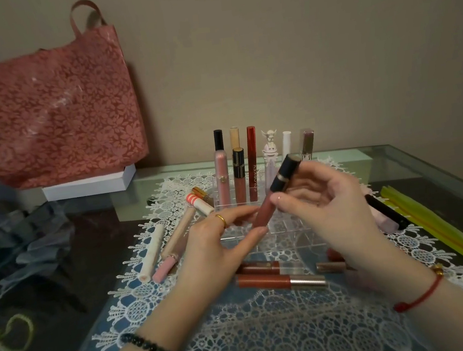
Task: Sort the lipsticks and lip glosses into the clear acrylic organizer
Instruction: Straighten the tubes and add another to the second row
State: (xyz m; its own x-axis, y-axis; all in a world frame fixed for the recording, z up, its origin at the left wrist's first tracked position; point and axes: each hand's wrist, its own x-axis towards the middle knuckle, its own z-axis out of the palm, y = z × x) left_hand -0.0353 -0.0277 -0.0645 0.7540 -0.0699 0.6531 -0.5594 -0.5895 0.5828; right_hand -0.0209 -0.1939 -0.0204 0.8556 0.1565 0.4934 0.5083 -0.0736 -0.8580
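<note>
A clear acrylic organizer (285, 239) stands on a white lace mat (245, 335). Several lipsticks and glosses (253, 163) stand upright in its back row. Above the organizer my right hand (325, 207) pinches a brown-pink lip gloss with a black cap (274, 196), tilted with the cap up and to the right. My left hand (221, 244) holds the tube's lower end between thumb and fingers. Loose tubes lie left of the organizer (171, 242). More glosses lie in front of it (279, 279). A dark tube (385, 211) lies to the right.
A pink floral tote bag (62, 109) leans on the wall at back left, on a white box (90, 183). Yellow-green strips (450, 237) lie along the glass table's right side. Grey tulle (28, 249) and a green cord (13, 336) lie at the left.
</note>
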